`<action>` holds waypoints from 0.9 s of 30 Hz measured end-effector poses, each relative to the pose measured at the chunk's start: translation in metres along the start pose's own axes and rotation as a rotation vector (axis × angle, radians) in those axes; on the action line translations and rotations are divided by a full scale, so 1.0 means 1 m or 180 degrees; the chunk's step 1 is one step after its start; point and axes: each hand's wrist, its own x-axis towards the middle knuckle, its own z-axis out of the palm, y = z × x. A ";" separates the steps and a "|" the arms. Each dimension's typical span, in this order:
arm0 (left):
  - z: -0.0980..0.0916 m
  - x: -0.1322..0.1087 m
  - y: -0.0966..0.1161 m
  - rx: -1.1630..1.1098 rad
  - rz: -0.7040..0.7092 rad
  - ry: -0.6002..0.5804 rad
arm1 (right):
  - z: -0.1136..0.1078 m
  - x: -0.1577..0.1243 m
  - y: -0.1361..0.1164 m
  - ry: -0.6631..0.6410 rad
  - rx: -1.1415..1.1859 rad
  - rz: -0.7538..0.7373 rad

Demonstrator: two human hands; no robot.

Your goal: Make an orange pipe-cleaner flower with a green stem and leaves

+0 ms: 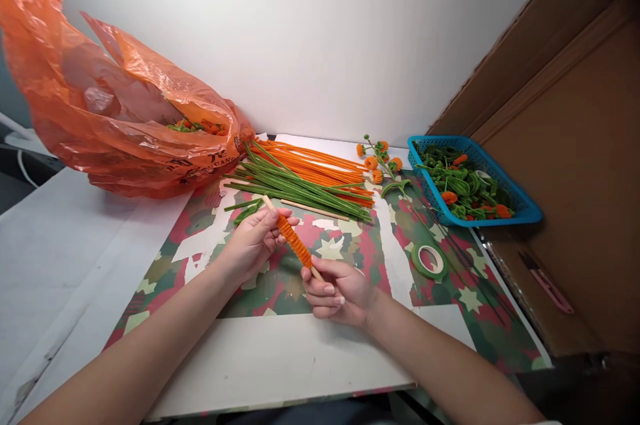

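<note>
While the left hand [263, 232] pinches a wooden stick [268, 202] near its upper end, thumb against fingertips, the right hand [337, 288] grips the lower end, thumb on top and the other fingers curled beneath. Between the two, an orange fuzzy stem [294, 240] is wound around the stick in a tight coil, slanting from eleven o'clock down to five. Just beyond it, towards one o'clock, a second wooden stick [315, 210] lies on the patterned sheet [300, 298]; a bent green piece [245, 214] lies beside the left fingers at ten. At twelve, green stems [300, 188] are piled in front of and partly over orange stems [325, 168]. A sprig of orange flowers [371, 163] with green leaves lies at two. Farther out, between two and three, a blue basket [531, 212] holds green and orange pieces. A roll of green tape [415, 258] lies at three, a pink-handled tool [553, 290] well beyond it. An orange plastic bag [125, 168] stands open at ten, green and orange pieces inside. At six, a white panel [300, 352] lies along the sheet's near side.
</note>
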 end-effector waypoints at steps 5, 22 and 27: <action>0.003 -0.001 0.001 0.0078 0.0004 0.0014 | 0.000 0.001 0.000 -0.0079 0.0126 -0.0022; 0.006 -0.010 0.008 -0.0247 0.0051 -0.0429 | 0.001 -0.001 -0.003 -0.0313 0.0344 -0.0114; 0.005 -0.008 0.008 -0.0404 0.0023 -0.0595 | 0.002 -0.004 -0.007 -0.0462 0.0340 -0.0128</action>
